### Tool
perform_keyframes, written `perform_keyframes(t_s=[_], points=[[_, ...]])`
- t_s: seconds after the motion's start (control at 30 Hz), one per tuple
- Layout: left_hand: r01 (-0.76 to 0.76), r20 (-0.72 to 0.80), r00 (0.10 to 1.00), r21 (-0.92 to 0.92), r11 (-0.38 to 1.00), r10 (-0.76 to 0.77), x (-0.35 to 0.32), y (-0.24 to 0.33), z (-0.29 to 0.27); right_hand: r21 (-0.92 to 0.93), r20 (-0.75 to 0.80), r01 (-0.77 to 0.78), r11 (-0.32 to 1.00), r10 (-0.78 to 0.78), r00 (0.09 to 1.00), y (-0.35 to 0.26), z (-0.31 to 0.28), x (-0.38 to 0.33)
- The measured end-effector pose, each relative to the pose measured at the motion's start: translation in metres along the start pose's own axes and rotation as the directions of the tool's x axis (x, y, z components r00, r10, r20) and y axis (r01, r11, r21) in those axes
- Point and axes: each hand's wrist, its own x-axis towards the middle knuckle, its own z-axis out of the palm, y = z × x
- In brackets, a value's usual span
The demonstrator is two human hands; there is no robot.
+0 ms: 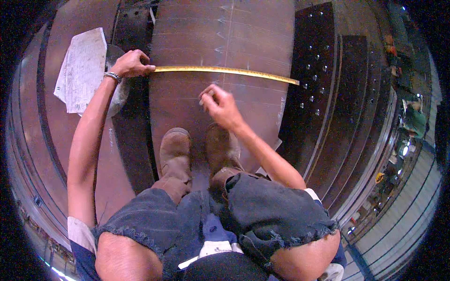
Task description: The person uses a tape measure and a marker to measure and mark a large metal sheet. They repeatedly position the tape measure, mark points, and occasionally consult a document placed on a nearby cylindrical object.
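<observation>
A yellow tape measure (225, 70) lies stretched across a long reddish-brown steel plate (187, 112). Its far tip reaches just past the plate's right edge. At the plate's left edge my left hand (133, 63) pinches the tape; whether the tape's case is in that hand is hidden. My right hand (218, 104) hovers over the middle of the plate, below the tape, with its fingers curled in. Any small thing between those fingertips is too small to name. Chalk marks and thin lines run across the plate, several near its middle line. My boots (175, 152) stand on this plate.
White written-on sheets (86, 70) rest on the steel left of my left hand, partly over a greyish rounded thing (119, 100). To the right lies a dark steel plate (314, 51) with several drilled holes. More long steel edges and workshop clutter (408, 150) sit farther right.
</observation>
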Motion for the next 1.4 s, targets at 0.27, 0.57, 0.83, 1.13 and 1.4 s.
perform_keyframes(t_s=[0.27, 0.57, 0.83, 1.13, 1.4], points=[[0.044, 0.05, 0.998, 0.011, 0.999, -0.044, -0.002, 0.006, -0.006, 0.09, -0.373, -0.057, 0.994, 0.087, 0.924, 0.009, -0.129, 0.03], [0.057, 0.048, 0.997, 0.041, 0.998, -0.059, -0.001, 0.008, -0.007, -0.184, -0.391, -0.12, 0.976, 0.039, 0.92, 0.022, -0.181, 0.026], [0.025, 0.007, 1.0, 0.054, 0.998, -0.026, -0.002, 0.005, -0.003, -0.294, -0.336, -0.121, 0.948, 0.016, 0.942, 0.038, -0.18, 0.031], [0.069, 0.051, 0.996, 0.051, 0.996, -0.072, 0.0, 0.007, -0.006, -0.398, -0.269, -0.125, 0.909, 0.014, 0.963, 0.04, -0.18, 0.037], [0.077, 0.08, 0.994, 0.05, 0.996, -0.081, 0.004, 0.0, -0.002, -0.457, -0.203, -0.117, 0.882, 0.025, 0.979, 0.046, -0.185, 0.048]])
